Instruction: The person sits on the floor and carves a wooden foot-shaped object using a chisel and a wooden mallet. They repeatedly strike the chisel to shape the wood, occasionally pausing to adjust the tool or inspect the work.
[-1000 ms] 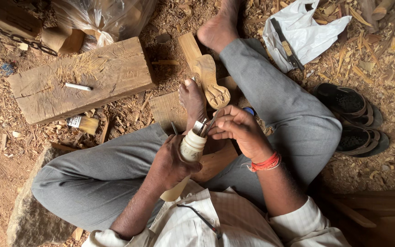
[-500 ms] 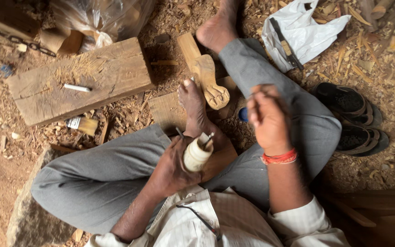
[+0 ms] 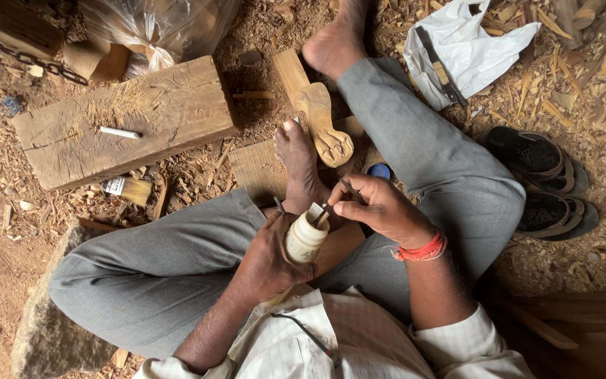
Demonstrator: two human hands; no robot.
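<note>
The left hand [image 3: 268,256] is wrapped in a full grip around a pale, cream-coloured turned wooden piece [image 3: 306,238], holding it upright over the person's lap, between the crossed grey-trousered legs. The right hand [image 3: 380,207], with a red thread band [image 3: 422,248] at its wrist, pinches a thin dark metal tool [image 3: 325,210] between thumb and fingers in a narrow grip, and the tool's tip meets the top end of the pale piece. Just beyond the hands a bare foot [image 3: 299,168] rests on a flat wooden board [image 3: 254,168], and beside it lies a carved, paddle-shaped piece of light wood [image 3: 320,123]. A small blue round cap [image 3: 379,170] sits near the right knee. Farther left a thick, weathered timber block [image 3: 142,119] lies on the ground with a white stick of chalk [image 3: 119,132] on top, and a small brush [image 3: 129,188] lies below it among shavings. At the top right a white plastic bag [image 3: 468,49] carries a long flat file [image 3: 441,67], and a pair of dark sandals [image 3: 545,186] stands at the right. Wood chips and sawdust cover the earth floor [image 3: 590,91].
</note>
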